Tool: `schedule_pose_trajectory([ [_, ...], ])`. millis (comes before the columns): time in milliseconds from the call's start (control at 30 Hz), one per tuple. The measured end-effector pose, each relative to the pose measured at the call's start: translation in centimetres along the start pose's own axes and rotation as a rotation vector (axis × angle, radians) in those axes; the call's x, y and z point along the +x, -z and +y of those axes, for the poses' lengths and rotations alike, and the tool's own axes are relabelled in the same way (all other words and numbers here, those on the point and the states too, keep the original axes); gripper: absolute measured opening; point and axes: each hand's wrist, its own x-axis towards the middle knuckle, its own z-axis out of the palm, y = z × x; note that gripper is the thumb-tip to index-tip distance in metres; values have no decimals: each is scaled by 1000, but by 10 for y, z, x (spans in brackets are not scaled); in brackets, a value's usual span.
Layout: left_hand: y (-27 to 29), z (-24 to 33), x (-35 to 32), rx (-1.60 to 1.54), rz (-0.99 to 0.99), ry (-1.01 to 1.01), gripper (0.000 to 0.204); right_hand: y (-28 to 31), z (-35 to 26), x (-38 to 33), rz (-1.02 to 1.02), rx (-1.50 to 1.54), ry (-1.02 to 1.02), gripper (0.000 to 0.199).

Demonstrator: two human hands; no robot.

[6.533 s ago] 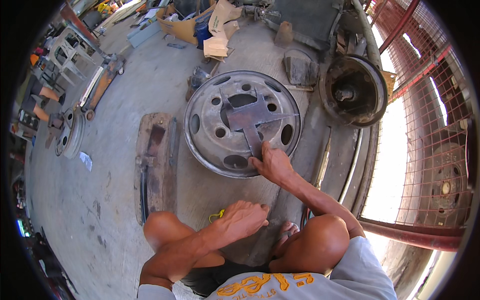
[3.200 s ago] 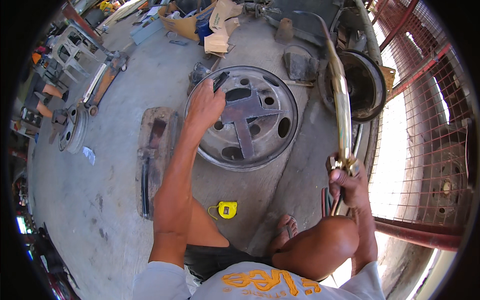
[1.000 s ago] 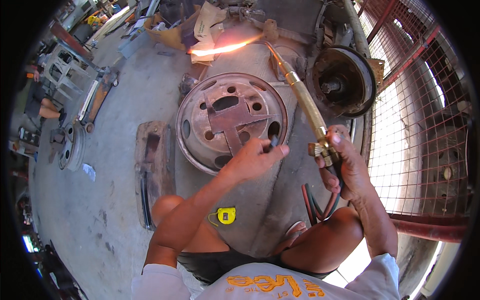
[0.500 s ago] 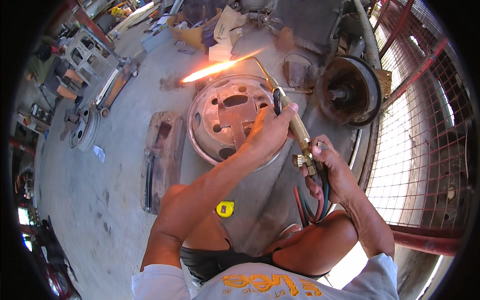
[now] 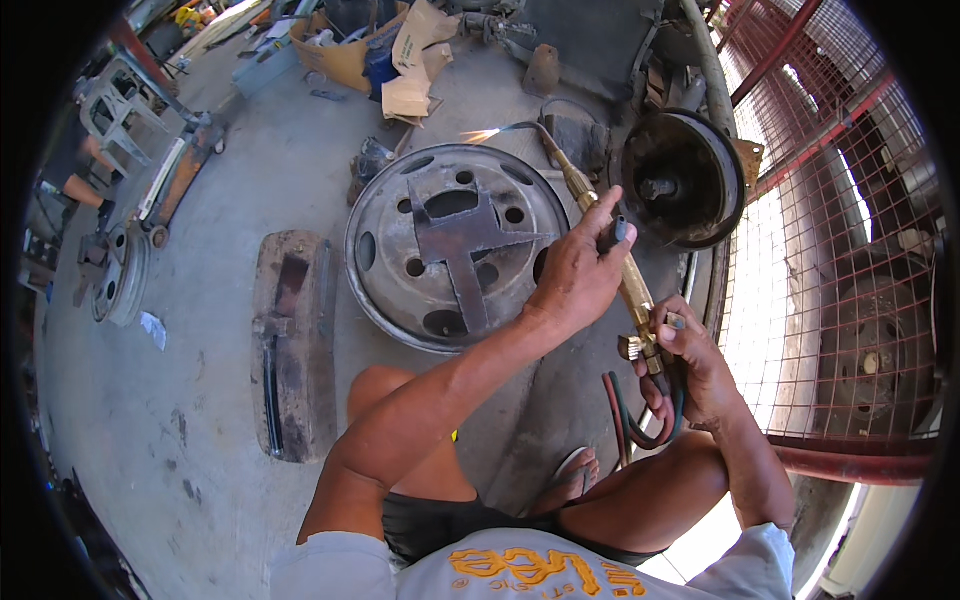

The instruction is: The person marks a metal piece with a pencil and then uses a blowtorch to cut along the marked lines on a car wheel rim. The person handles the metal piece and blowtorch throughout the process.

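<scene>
My right hand is closed around the rear of a brass gas torch, its fingers by the valve knobs. Red and green hoses hang from the torch's end. A short flame burns at its tip, pointing left. Against the torch body, my left hand pinches a small dark lighter-like object, with the index finger stretched forward. Below the flame lies a steel wheel rim. A flat, rusty cut metal plate with angular arms rests on it.
Left of the rim lies a long rusty metal block with a black rod. A brake drum stands by the red mesh fence. Cardboard and boxes sit at the back. Another person's leg shows far left.
The flame has shrunk from a long bright orange jet to a short one. My left hand has moved back along the torch with the small dark object. The view has shifted slightly.
</scene>
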Motion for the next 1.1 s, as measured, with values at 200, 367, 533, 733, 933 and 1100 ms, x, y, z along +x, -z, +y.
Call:
schedule_pose_trajectory([
  [200, 18, -11, 0, -199, -95, 158, 45, -14, 5, -8, 68, 2, -28, 45],
  [367, 33, -18, -2, -234, -148, 148, 40, -33, 8, -6, 89, -26, -40, 98],
  [533, 49, -30, -9, -56, -66, 32, 36, -51, 30, 15, 75, 87, -209, 36],
  [733, 54, -30, -22, -43, -117, 158, 39, -56, 45, 11, 73, -7, -192, 35],
  [933, 51, -26, -27, 16, -129, 177, 48, -48, 50, 7, 65, -5, -218, 35],
  [1100, 42, -29, -28, 37, -107, 196, 52, -38, 52, 5, 39, 12, -248, 35],
])
